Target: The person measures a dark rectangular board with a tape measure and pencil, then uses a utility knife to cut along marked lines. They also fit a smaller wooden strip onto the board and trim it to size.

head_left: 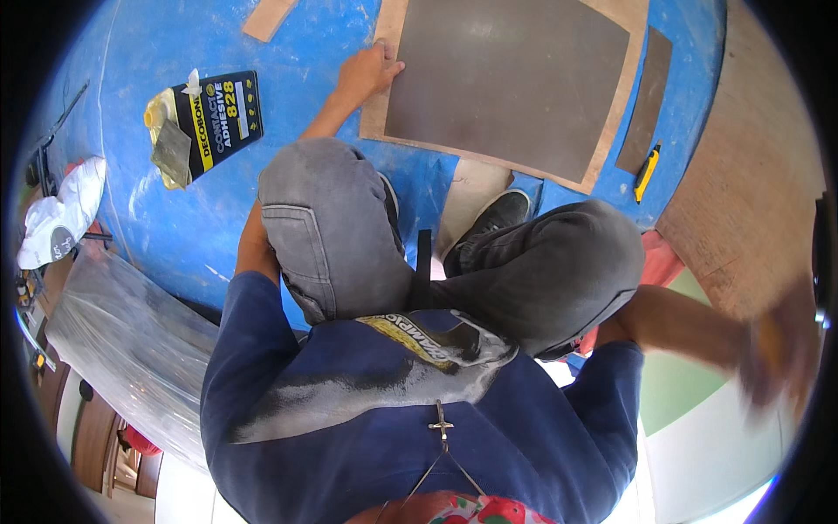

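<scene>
Brown sheet: a dark brown laminate sheet (511,83) lies flat on a plywood board (615,131), whose pale edge shows as a border along the sheet's left, lower and right sides.
Board position: flat on the blue surface (288,52), ahead of the person's knees, in the upper middle of the view.
Left hand: the left hand (367,72) rests on the board's left edge, fingers together and pressed flat where the pale border meets the dark sheet; it grips nothing.
Right hand: the right hand (777,349) is far out to the right, well apart from the board, over the pale floor; it is blurred, so I cannot tell whether it is open or closed, though something yellowish shows at it.
Dark strip: a narrow dark brown strip (646,100) lies just beside the board's right edge, running parallel to it.
Utility knife: a yellow utility knife (647,171) lies on the blue surface near the strip's lower end.
Legs: knees in grey trousers (336,231) are drawn up, and a black shoe (489,223) sits just below the board's lower edge.
Adhesive tin: a black and yellow adhesive tin (220,118) lies to the left, well apart from the board, with a grey spreader (172,150) lying against its left side.
Wood offcut: a small pale wood offcut (269,17) lies at the top, left of the board.
White cloth: a white cloth (65,214) lies at the far left edge.
Plastic wrap: a clear plastic-wrapped bundle (131,336) lies at the lower left.
</scene>
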Demonstrator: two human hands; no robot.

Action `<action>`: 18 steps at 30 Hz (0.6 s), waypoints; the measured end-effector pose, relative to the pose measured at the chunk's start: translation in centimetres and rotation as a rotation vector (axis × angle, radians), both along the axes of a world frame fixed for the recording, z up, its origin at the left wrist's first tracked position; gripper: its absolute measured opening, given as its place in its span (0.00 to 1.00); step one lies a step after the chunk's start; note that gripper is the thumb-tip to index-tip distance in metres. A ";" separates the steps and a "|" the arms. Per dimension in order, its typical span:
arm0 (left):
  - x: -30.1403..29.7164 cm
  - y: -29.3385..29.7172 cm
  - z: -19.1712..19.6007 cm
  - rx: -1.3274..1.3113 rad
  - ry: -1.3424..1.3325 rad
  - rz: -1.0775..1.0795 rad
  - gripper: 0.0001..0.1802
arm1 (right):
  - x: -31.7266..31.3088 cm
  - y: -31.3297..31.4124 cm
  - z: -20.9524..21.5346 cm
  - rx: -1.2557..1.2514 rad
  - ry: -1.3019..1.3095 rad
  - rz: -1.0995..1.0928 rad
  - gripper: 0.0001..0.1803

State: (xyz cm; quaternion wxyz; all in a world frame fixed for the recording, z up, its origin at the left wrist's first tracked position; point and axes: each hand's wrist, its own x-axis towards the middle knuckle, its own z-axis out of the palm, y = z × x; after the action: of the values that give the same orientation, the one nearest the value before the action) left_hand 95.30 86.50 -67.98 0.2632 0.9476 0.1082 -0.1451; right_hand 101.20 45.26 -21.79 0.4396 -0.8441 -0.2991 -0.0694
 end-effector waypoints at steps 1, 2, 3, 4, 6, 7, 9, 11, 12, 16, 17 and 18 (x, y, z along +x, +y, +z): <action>-0.2 -0.2 0.3 0.025 -0.048 -0.021 0.24 | 0.1 -0.1 -4.4 0.006 0.035 -0.249 0.08; -0.3 -0.5 0.6 0.056 -0.065 -0.036 0.25 | 0.2 0.0 -9.8 0.006 0.097 -0.457 0.09; -0.2 -0.9 0.8 0.016 -0.085 -0.048 0.26 | 1.1 0.5 -15.8 -0.004 0.187 -0.552 0.10; -0.4 -1.3 1.0 -0.016 -0.063 -0.056 0.28 | 3.6 1.7 -22.2 0.192 0.337 -0.404 0.04; -0.9 -2.4 1.2 -0.026 -0.077 -0.097 0.31 | 2.0 3.6 -32.8 0.275 0.389 -0.319 0.03; -1.2 -2.8 1.2 -0.004 -0.117 -0.130 0.32 | 0.8 4.8 -37.2 0.332 0.433 -0.345 0.02; -1.5 -3.2 1.4 0.000 -0.152 -0.165 0.34 | -0.6 7.4 -43.3 0.245 0.487 -0.477 0.03; -1.5 -3.0 1.6 -0.019 -0.128 -0.162 0.35 | -1.3 9.9 -46.5 0.398 0.544 -0.498 0.04; -1.3 -2.9 1.7 -0.039 -0.093 -0.163 0.35 | -1.4 11.3 -47.4 0.345 0.446 -0.478 0.04; -1.0 -2.8 1.9 -0.090 -0.034 -0.133 0.35 | -1.8 13.6 -48.9 0.275 0.368 -0.474 0.05; -1.0 -2.9 1.9 -0.101 -0.035 -0.124 0.35 | -1.9 13.2 -49.0 0.296 0.424 -0.450 0.05; -0.9 -3.0 1.9 -0.116 -0.072 -0.115 0.36 | -2.1 11.8 -48.9 0.246 0.357 -0.557 0.05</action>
State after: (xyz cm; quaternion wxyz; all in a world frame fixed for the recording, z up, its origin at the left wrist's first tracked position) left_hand 94.35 83.52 -66.10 0.3124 0.9401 0.0355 -0.1316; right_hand 99.14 57.11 -70.74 0.5477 -0.8327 0.0350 -0.0734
